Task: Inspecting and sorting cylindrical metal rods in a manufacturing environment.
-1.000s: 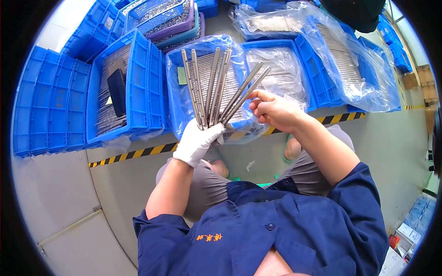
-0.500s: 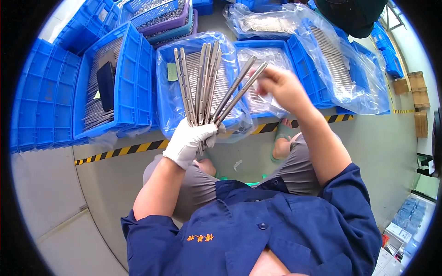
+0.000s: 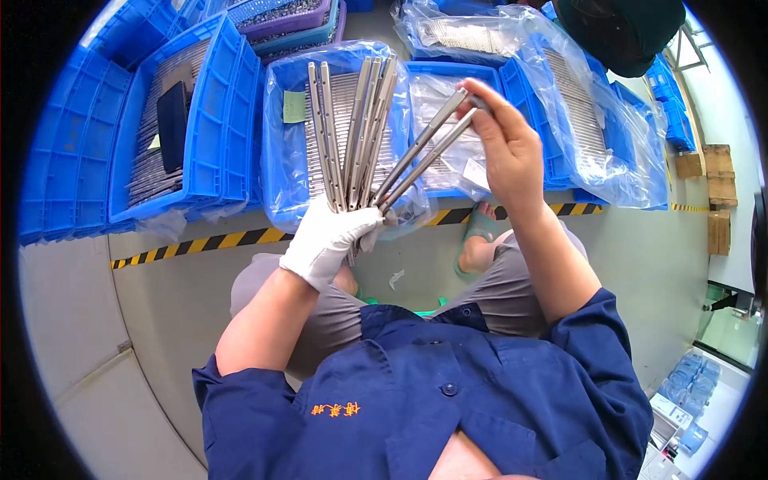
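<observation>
Left hand (image 3: 326, 240), white-gloved, clenched around the near ends of a fan of long grey metal bars (image 3: 356, 132), held above the lap. Right hand (image 3: 506, 148), bare, fingers (image 3: 478, 90) pinching the far tips of the two rightmost bars. Beyond, blue plastic-lined crates (image 3: 284, 172) of similar bars on the floor (image 3: 152, 296).

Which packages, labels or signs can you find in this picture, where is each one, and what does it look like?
Green paper label: small rectangle stuck on the plastic liner of the middle blue crate.
Clear plastic bags: crinkled, wrapped over metal parts in the crates at upper right.
Cardboard boxes: brown, at the right edge.
Hazard tape: yellow and black stripes along the floor.
Embroidered patch: orange stitching on the blue jacket.
</observation>
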`<state>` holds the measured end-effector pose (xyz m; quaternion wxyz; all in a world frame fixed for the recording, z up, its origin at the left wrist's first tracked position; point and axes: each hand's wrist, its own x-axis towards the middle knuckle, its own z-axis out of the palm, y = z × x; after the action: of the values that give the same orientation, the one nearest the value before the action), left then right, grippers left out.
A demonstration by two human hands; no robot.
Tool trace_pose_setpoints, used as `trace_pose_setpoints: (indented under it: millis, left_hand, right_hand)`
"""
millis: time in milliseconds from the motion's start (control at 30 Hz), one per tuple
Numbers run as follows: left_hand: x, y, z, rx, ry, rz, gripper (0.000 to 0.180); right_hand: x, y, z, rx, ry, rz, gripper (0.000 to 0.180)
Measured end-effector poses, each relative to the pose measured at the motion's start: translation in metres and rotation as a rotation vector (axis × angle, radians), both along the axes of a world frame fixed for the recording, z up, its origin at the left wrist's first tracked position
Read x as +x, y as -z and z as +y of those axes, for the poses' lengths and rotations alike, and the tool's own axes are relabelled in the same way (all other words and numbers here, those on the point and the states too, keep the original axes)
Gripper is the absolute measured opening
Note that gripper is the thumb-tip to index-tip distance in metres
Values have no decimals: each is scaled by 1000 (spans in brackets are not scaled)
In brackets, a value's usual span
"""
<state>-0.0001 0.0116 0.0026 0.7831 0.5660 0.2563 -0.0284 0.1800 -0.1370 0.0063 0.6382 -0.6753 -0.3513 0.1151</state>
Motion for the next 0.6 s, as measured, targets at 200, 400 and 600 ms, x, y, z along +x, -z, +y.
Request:
trace_pose_setpoints:
  millis: [200,400,600]
  left_hand:
    - [-2,-1,15,25,35,65,17]
    - [-1,-7,13,57,98,58,17]
    - [0,-8,13,126,149,133,14]
  right_hand:
    - [37,-28,-21,-265,-365,230,35]
    - [52,-28,-29,-106,-373,298,44]
    - [45,-26,-28,-54,-465,356,35]
